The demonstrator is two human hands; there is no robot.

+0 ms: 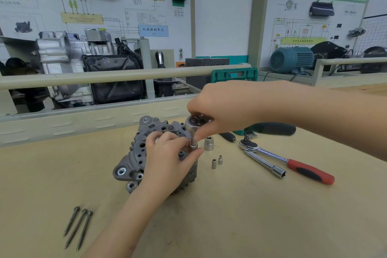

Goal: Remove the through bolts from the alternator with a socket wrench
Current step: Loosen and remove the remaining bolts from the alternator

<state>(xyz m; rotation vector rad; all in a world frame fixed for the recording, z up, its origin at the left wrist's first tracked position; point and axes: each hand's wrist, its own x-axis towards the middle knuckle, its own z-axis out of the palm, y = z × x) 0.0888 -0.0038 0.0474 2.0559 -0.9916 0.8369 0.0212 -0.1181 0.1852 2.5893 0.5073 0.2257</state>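
A grey alternator (137,153) lies on the wooden bench (251,216), rear face up. My right hand (222,107) grips the round head of a socket wrench (193,124) whose dark green handle (272,129) runs off to the right. A small socket (193,144) below the wrench head stands on the alternator's right rim. My left hand (169,157) rests on the alternator and pinches that socket between thumb and fingers. Three long through bolts (78,226) lie side by side at the front left of the bench.
A second ratchet with a red and black handle (293,163) and a chrome extension (266,163) lie to the right. A large loose socket (209,143) and two small sockets (216,162) stand near the alternator. A green tool case (234,74) and engine training stands sit behind the bench rail.
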